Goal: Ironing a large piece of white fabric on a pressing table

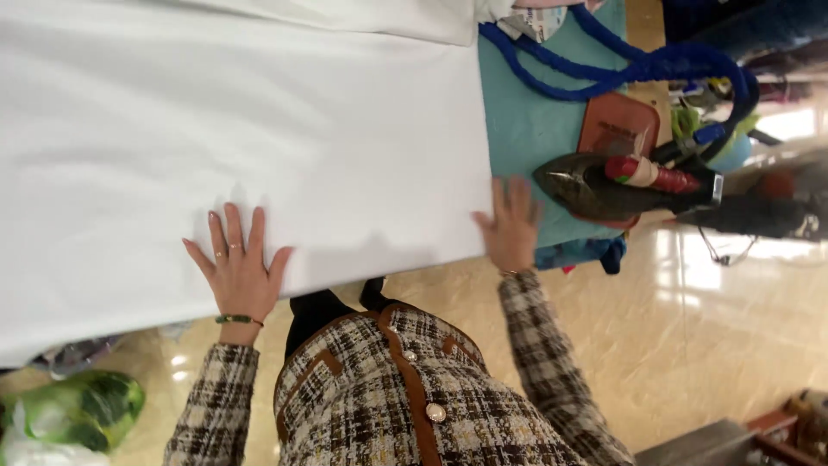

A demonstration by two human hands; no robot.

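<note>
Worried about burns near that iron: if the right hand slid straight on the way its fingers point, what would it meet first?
Probably bare teal board cover, not the iron: the right hand points up the picture, and the iron lies just beside that line, close to the fingertips.

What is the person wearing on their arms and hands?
Both arms have checked tweed sleeves in cream, black and brown, part of a jacket with brown trim and pearly buttons. The left hand has rings on its fingers and a green bangle at the wrist. The right hand shows no rings.
</note>
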